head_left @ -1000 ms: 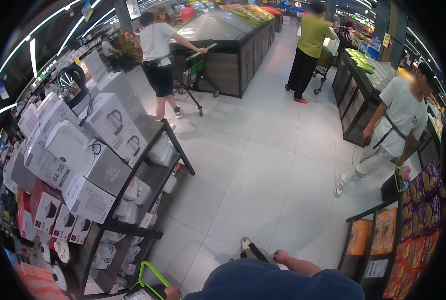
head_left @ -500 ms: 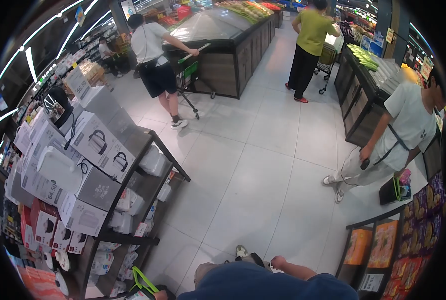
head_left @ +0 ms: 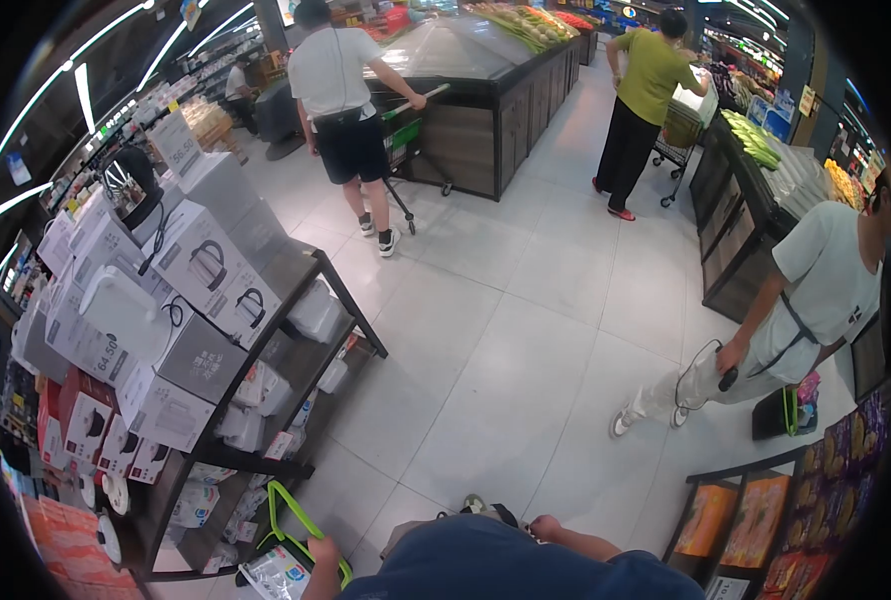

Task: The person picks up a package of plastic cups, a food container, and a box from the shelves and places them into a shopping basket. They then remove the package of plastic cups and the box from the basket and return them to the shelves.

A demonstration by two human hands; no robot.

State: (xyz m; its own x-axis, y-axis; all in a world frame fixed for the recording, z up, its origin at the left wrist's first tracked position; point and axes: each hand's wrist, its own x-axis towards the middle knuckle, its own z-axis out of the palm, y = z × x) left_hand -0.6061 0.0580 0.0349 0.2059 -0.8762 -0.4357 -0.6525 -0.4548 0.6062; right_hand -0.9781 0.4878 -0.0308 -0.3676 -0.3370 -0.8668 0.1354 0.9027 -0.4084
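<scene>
My left hand (head_left: pixel 323 552) is closed on the bright green handle (head_left: pixel 288 500) of a shopping basket at the bottom, left of my dark blue shirt. A white package with coloured print (head_left: pixel 278 575) lies in the basket. My right hand (head_left: pixel 544 527) hangs by my right side, near my shoe (head_left: pixel 475 503), its fingers curled. Whether anything is in it is too small to tell.
Stacked kettle boxes (head_left: pixel 191 262) fill a dark shelf (head_left: pixel 351 318) on the left. Orange packs (head_left: pixel 706 518) stand on a rack at lower right. A person (head_left: pixel 816 290) with a basket is at right; two others stand by carts (head_left: pixel 341 100) (head_left: pixel 646 90). Produce counters (head_left: pixel 466 140) are ahead.
My left hand and the green-handled basket have come further into view. The person at right has stepped left, and the person in dark shorts has changed stance. The view has shifted slightly.
</scene>
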